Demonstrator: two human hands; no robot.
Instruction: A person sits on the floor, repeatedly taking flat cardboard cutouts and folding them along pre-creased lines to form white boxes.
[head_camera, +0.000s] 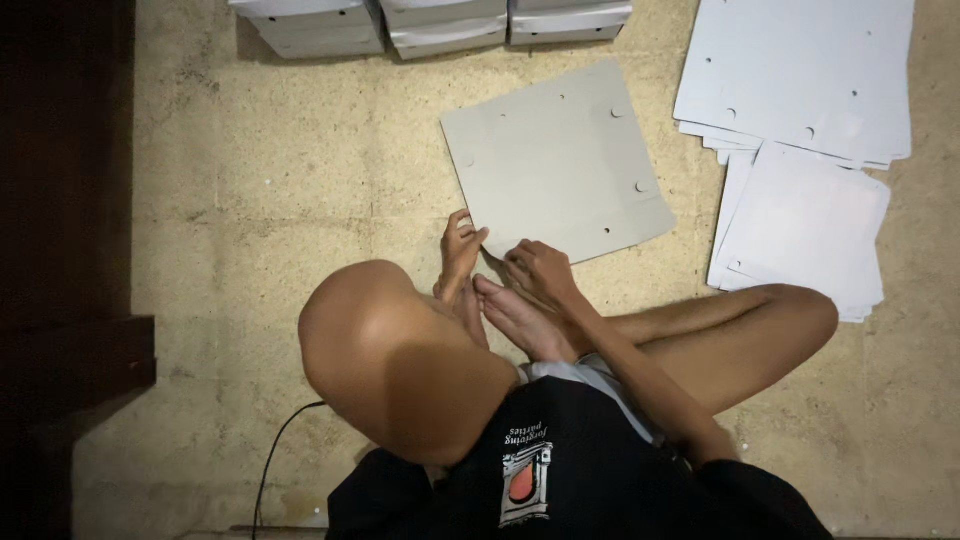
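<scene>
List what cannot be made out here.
Head view:
Left hand: arm hidden behind the raised knee; grip unclear.
Right hand: fingertips on the grey sheet too small to judge.
Folded boxes: cut off by the top edge.
White sheets: stack cut by the top edge.

grey folded boxes (440, 25) top edge, in row
</scene>
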